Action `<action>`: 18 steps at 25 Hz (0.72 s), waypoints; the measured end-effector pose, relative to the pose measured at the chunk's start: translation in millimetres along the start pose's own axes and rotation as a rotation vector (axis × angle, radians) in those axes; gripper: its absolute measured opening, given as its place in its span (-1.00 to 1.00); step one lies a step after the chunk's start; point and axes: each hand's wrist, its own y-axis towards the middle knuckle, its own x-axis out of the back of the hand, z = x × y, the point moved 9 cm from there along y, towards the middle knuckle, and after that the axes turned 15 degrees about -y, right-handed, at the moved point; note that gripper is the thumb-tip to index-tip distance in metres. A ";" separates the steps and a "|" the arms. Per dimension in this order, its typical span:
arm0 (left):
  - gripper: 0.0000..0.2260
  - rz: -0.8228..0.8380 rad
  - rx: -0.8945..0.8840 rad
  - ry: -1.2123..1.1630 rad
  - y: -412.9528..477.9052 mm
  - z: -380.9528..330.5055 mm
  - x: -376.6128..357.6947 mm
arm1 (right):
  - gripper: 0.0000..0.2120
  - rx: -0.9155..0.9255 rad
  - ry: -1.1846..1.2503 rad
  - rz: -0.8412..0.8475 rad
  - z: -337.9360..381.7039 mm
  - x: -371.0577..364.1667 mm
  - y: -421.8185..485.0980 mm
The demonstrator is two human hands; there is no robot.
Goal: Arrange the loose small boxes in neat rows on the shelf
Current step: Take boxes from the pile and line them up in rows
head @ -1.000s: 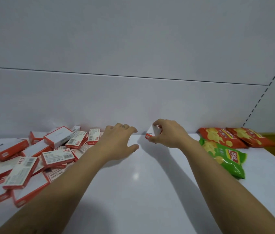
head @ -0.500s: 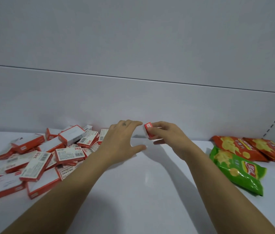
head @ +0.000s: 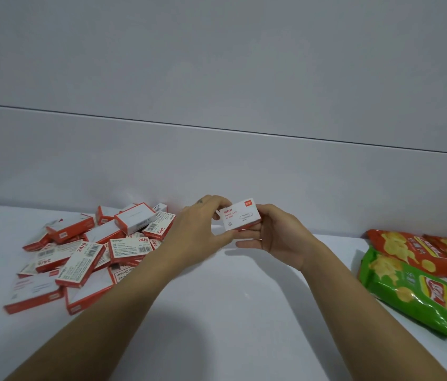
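- On the left part of the shelf [head: 230, 312] we see a heap of boxes [head: 87, 251], red and white. They lie flat, tilted and overlapping, in no rows, and the heap reaches the shelf's back edge.
- Next comes our left hand [head: 197, 235], near the middle of the back edge. Its fingers curl over the left end of a paper-clip box [head: 240, 218] and the thumb presses from below, so it pinches that end.
- The paper-clip box is lifted off the shelf between the two hands, slightly tilted, its white face with red print turned toward us.
- Our right hand [head: 277, 237] grips the box's right end, fingers beneath and thumb on the upper edge.
- At the shelf's right end we see a green crisp bag [head: 409, 292] toward the front edge, with red crisp bags [head: 406, 250] lying flat just behind it.
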 end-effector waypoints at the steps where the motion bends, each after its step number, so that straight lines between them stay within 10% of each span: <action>1: -0.63 0.009 0.008 -0.004 0.4 1.8 0.1 | -0.60 0.003 -0.029 -0.015 -0.1 2.8 -0.2; 8: -0.63 0.045 -0.049 0.039 4.0 -4.2 0.7 | -0.75 0.074 -0.428 -0.262 26.5 27.7 -9.7; 14: -0.60 0.068 -0.052 0.099 9.8 -5.3 -7.1 | -0.42 0.372 -1.487 -0.429 63.7 12.9 -30.6; 18: -0.58 0.084 -0.067 0.108 11.7 -6.4 -22.0 | -0.55 0.469 -1.634 -0.460 64.3 10.5 -36.3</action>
